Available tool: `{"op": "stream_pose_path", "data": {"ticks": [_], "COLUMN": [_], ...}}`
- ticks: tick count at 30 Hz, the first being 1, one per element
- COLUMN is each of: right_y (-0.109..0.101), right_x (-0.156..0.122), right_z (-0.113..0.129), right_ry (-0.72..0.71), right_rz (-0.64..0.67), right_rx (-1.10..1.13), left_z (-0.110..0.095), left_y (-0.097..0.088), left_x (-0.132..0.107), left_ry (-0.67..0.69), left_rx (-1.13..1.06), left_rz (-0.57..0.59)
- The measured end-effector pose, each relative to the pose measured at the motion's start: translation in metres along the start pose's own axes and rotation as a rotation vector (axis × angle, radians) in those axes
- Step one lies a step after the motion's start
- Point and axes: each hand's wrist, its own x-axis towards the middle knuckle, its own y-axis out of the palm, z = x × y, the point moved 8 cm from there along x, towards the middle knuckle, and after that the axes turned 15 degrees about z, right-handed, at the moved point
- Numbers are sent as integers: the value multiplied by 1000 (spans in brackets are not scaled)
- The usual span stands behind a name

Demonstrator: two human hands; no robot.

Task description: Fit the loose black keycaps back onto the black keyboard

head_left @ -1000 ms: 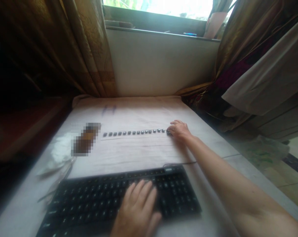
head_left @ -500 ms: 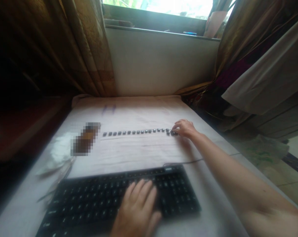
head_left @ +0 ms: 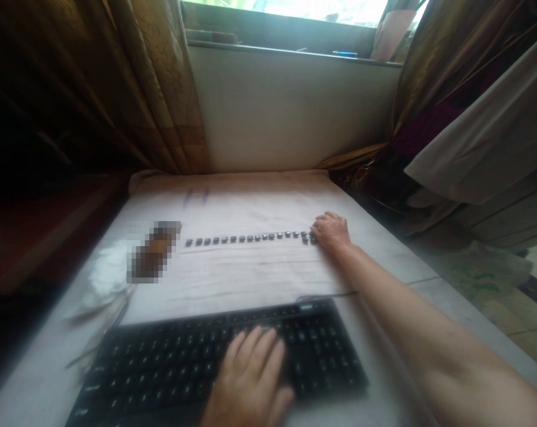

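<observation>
A black keyboard (head_left: 175,356) lies at the front of the cloth-covered table. My left hand (head_left: 253,373) rests palm down on its middle-right part, fingers stretched out over the keys. Farther back, small dark keycaps (head_left: 242,239) stand in a long row running left to right, with a few doubled up at the right end. My right hand (head_left: 331,230) is at that right end, touching the cloth or the last keycaps with curled fingers. Its fingertips are mostly hidden, so whatever they pinch does not show.
A blurred-out brown item (head_left: 155,252) and a crumpled white plastic bag (head_left: 106,276) lie at the left of the table (head_left: 251,201). The keyboard's cable (head_left: 335,295) runs right under my forearm. Curtains (head_left: 162,89) hang beside the window.
My right hand has closed up, its fingers curling in more at the right end of the keycap row. The left hand stays on the keyboard. The view has shifted slightly.
</observation>
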Motion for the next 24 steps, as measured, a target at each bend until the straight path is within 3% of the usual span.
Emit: {"op": "stream_pose_path", "data": {"ticks": [11, 17, 24], "right_y": [-14, -26, -10], "right_x": [11, -16, -41], "right_z": [4, 16, 30], "right_ry": [18, -131, -279], "right_rz": [-87, -94, -55], "right_rx": [21, 8, -56], "left_z": [-1, 0, -1], "left_y": [3, 5, -8], "left_x": [-2, -3, 3], "left_ry": [13, -10, 76], "left_rx": [31, 1, 60], "left_rz": [2, -1, 78]}}
